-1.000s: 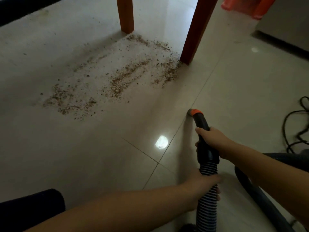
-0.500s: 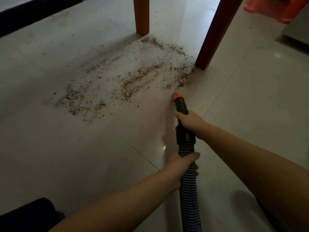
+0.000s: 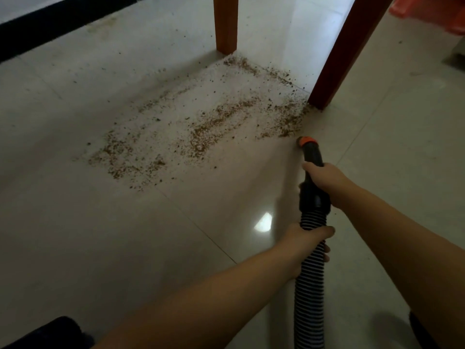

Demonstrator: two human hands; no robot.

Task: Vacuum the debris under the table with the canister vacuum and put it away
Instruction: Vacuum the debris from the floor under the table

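Note:
Brown crumbly debris [image 3: 201, 137] lies scattered over the pale tiled floor between two wooden table legs. A black vacuum nozzle with an orange tip [image 3: 307, 141] points at the floor just at the right edge of the debris. My right hand [image 3: 323, 178] grips the black handle tube. Lower down, my left hand [image 3: 307, 241] is wrapped around the ribbed hose [image 3: 309, 293]. The canister itself is out of view.
The far table leg [image 3: 225, 23] stands behind the debris; the near leg [image 3: 344, 54] slants just right of the nozzle. An orange plastic thing [image 3: 432, 13] sits at top right. A black strip [image 3: 37, 31] runs along the top left. A dark shape [image 3: 45, 333] fills the bottom left corner.
The nozzle has travelled forward from the bare tiles up to the right edge of the debris near the slanted leg. Both hands kept their hold on the hose.

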